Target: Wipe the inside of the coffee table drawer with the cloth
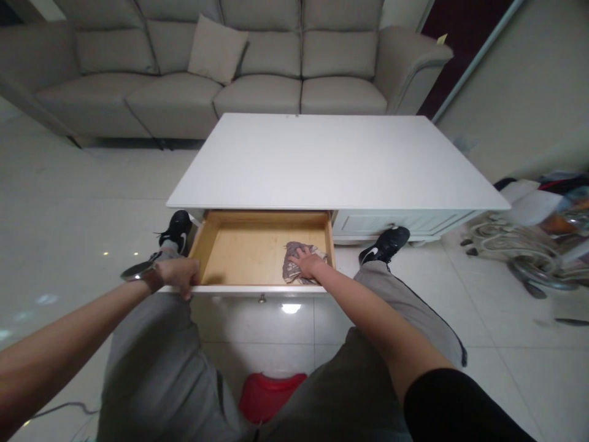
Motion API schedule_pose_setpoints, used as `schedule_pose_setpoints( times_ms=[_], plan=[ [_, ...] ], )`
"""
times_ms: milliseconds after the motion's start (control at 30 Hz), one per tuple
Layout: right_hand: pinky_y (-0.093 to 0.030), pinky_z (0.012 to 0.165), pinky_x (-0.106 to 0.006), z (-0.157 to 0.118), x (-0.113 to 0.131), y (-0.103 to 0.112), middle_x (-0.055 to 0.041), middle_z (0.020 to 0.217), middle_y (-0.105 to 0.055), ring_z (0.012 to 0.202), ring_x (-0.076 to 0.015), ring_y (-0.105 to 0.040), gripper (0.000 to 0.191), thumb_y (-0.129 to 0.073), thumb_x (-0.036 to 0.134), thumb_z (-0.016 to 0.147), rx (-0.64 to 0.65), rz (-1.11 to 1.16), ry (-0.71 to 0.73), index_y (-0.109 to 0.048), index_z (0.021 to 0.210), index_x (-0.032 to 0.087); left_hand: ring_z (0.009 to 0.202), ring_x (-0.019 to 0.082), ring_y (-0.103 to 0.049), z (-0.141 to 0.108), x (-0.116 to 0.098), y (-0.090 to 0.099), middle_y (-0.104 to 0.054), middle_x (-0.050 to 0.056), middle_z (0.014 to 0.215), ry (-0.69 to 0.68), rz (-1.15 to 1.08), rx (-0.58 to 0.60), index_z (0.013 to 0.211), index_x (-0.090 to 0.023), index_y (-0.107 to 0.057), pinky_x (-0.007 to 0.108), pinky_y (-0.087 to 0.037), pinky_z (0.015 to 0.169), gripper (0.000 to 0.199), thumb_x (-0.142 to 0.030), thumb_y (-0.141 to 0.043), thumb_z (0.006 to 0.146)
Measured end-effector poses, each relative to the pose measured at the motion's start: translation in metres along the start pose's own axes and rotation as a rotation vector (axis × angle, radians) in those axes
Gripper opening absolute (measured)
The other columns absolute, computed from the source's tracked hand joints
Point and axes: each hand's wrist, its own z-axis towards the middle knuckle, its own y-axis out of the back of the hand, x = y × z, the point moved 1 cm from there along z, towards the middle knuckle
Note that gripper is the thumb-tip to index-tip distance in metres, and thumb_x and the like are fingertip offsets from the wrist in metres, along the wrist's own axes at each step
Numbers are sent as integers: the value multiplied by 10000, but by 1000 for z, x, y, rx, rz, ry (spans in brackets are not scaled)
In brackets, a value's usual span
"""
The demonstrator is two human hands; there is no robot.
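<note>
A wooden drawer [248, 252] is pulled out from the left side of a white coffee table [340, 162]. My left hand [181, 275] is closed around the drawer's front left corner, a watch on its wrist. Inside the drawer, near its right side, my right hand [307, 263] presses on a crumpled, patterned grey-brown cloth [292, 273]. Its fingers lie over the cloth against the drawer bottom. A small round knob [262, 299] sits on the drawer front.
Beyond the table stands a grey sofa [262, 98] with a beige cushion [216, 49]. A red plastic stool [269, 396] shows between my legs. On the right are a coiled hose [501, 242] and piled items. My black shoes [385, 244] flank the drawer.
</note>
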Motion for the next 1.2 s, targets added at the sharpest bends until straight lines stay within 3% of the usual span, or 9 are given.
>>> schedule_pose_setpoints(
  times_ms=[100,300,500,733,900,1067,1200],
  plan=[
    [-346,1123,-619,0,1,2,-160,1700,-134,1537,-454,-118,880,-701,510,870,2,-8,4,-268,1619,345,585,65,-532,1,3,-2,-604,-102,503,-74,39,140,735,-158,-800,162,-291,560,177,-20,-755,633],
    [-377,1101,-610,-4,4,8,-167,1700,-130,1535,-452,-125,916,-719,552,851,19,-14,-1,-265,1617,340,600,72,-536,0,3,-2,-625,-84,540,-69,64,118,779,-148,-808,172,-289,558,178,-50,-748,644],
    [-348,1129,-599,6,-1,7,-145,1709,-107,1541,-450,-114,898,-721,537,852,43,0,-12,-281,1613,354,656,142,-619,10,11,-4,-700,-27,602,-75,36,160,727,-162,-798,204,-381,597,141,-131,-797,589],
    [-317,1141,-595,38,-5,30,-170,1702,-118,1530,-472,-121,905,-665,619,867,32,-16,-29,-260,1625,332,747,210,-705,21,23,-12,-762,23,722,-73,37,172,767,-244,-820,257,-470,655,239,-183,-837,536],
    [-305,1140,-591,67,3,57,-175,1682,-175,1512,-465,-179,868,-639,628,874,-25,-31,12,-296,1611,325,775,264,-730,19,18,-9,-759,62,721,-89,77,187,745,-235,-819,303,-507,686,205,-159,-837,556],
    [-374,1082,-584,107,25,80,-155,1665,-208,1479,-463,-234,824,-631,618,871,-60,-27,61,-328,1587,346,883,308,-749,8,0,3,-780,133,847,-12,106,170,786,-171,-813,328,-532,751,255,-49,-800,562],
    [-404,1056,-568,142,61,96,-153,1614,-300,1438,-460,-278,796,-716,530,816,-126,-59,148,-419,1526,328,962,307,-743,2,-6,8,-782,152,953,12,58,178,840,-152,-801,322,-542,809,312,-13,-803,560]
  ],
)
